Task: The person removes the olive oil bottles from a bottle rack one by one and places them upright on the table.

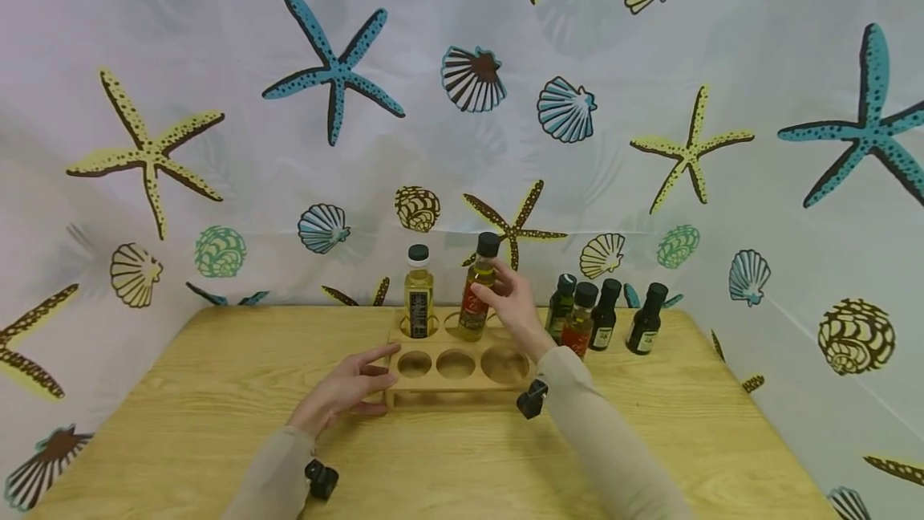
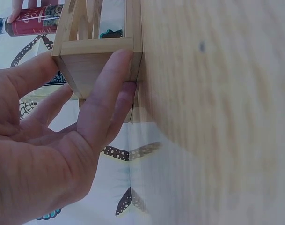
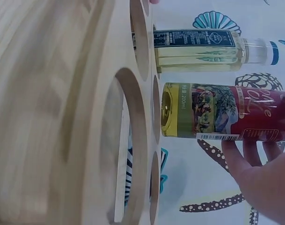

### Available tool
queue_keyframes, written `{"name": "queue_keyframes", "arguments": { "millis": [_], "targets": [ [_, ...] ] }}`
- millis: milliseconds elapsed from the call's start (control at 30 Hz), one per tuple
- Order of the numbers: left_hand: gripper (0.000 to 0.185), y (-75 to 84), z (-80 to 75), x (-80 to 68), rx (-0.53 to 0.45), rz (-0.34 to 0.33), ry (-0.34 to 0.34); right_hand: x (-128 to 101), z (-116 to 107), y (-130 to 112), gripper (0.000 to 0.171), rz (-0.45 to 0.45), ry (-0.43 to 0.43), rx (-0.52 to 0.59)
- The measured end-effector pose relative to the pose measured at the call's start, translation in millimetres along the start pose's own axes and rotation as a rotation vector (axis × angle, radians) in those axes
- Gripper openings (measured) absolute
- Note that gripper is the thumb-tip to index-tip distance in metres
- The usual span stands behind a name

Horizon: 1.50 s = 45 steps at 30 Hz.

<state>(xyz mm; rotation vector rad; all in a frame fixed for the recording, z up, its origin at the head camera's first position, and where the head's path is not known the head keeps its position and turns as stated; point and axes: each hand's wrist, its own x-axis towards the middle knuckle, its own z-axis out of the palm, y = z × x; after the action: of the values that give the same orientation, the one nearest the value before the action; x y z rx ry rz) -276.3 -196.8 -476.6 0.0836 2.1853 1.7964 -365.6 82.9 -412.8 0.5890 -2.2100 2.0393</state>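
My right hand (image 1: pixel 511 305) holds a red-labelled olive oil bottle (image 1: pixel 474 295) with a black cap, upright over the back middle hole of a wooden bottle rack (image 1: pixel 447 390). In the right wrist view the base of this oil bottle (image 3: pixel 179 110) is right at the rack's top board, fingers and thumb around its label. My left hand (image 1: pixel 354 385) is at the rack's left end; in the left wrist view its spread fingers (image 2: pixel 105 89) touch the end panel. A clear bottle of pale yellow oil (image 1: pixel 419 295) stands in the rack's back left hole.
Right of the rack stand another red-labelled bottle (image 1: pixel 579 323), a green bottle (image 1: pixel 561 303) and two dark bottles, one farther right (image 1: pixel 647 319). The wooden table (image 1: pixel 289 343) meets a patterned cloth (image 1: pixel 390 159) at the back and sides.
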Motion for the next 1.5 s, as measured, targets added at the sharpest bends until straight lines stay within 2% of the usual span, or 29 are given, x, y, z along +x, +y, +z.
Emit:
{"name": "queue_keyframes", "arguments": {
  "millis": [200,900,1300,1500],
  "targets": [
    [0.061,0.2,-0.8,0.1,0.008,0.001,-0.012,-4.9,-5.6,-0.2,0.046,-0.011,0.006,-0.008],
    [0.061,-1.1,-0.1,3.5,-0.002,-0.013,-0.004,-27.5,-16.0,-0.4,0.052,-0.005,0.034,-0.037],
    [0.061,1.6,-0.1,0.5,0.005,-0.012,-0.011,-49.2,-22.1,-5.5,0.052,-0.010,0.128,-0.035],
    [0.061,2.8,-1.2,-0.2,0.007,-0.012,-0.023,-56.2,-25.8,-8.9,0.053,-0.019,0.161,0.003]
  ]
}}
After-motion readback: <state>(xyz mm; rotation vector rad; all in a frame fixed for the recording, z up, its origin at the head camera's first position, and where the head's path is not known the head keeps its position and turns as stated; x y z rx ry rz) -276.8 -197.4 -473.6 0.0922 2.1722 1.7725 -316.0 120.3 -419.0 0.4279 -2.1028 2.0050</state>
